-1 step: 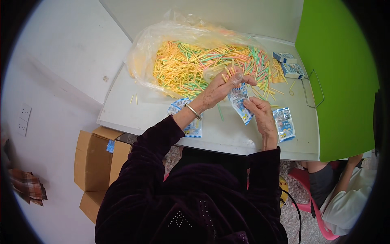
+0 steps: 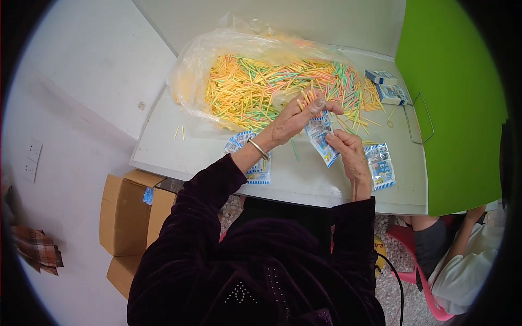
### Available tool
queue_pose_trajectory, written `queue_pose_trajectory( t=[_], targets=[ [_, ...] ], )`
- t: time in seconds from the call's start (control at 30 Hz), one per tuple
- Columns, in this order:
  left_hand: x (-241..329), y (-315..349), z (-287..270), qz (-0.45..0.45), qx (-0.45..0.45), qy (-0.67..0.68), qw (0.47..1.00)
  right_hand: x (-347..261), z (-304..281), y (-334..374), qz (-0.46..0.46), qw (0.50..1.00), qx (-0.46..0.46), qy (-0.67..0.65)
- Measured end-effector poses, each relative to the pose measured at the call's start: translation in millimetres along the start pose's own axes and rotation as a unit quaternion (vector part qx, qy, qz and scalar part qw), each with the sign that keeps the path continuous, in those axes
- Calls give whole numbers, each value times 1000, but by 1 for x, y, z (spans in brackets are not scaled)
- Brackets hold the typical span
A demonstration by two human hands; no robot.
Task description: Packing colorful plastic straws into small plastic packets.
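Slim yellow and pinkish sticks (image 2: 306,98) fan toward 12 o'clock from a person's left hand (image 2: 298,120), its fingers curled and thumb pressed across the bunch, apparently to keep the loose lengths together at the upper end of a flat blue-and-white printed plastic packet (image 2: 319,139). How far they reach inside is hidden. At the packet's 4 o'clock edge, the right hand (image 2: 350,155) grips in a thumb-and-finger pinch, seemingly to steady the limp film over a pale grey counter (image 2: 310,185). Toward 10 o'clock sprawls a clear plastic bag (image 2: 190,60) heaped with yellow, pink and green sticks (image 2: 239,81), its mouth spread wide, likely for easy reach. Similar blue-and-white packets (image 2: 260,176) lie at 8 o'clock, partly hidden beneath the left forearm; a single flat packet (image 2: 381,168) rests at 4 o'clock, beside the right wrist.
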State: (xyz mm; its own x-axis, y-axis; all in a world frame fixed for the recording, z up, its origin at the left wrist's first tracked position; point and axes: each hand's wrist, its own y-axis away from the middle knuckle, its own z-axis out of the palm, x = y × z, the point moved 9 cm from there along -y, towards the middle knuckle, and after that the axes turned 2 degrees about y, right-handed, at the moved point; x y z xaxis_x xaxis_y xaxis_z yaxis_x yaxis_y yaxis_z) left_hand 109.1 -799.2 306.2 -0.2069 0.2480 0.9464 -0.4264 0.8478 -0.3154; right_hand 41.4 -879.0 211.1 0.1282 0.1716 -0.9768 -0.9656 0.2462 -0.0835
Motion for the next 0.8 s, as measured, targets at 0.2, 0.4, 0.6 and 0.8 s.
queue_pose_trajectory(
  t=[0.2,0.4,0.6,0.8],
  targets=[
    [-13,-3,0,-23,-36,-5,999,-2,0,-2,-6,1000,18,3],
    [-19,-7,-11,-17,-41,1,999,-6,-2,-8,-27,999,40,-12],
    [-11,-4,-13,18,-102,-269,958,-2,-6,-11,-31,998,40,-30],
    [0,-6,-14,18,-126,-415,901,1,-6,-12,-38,998,41,-35]
  ],
)
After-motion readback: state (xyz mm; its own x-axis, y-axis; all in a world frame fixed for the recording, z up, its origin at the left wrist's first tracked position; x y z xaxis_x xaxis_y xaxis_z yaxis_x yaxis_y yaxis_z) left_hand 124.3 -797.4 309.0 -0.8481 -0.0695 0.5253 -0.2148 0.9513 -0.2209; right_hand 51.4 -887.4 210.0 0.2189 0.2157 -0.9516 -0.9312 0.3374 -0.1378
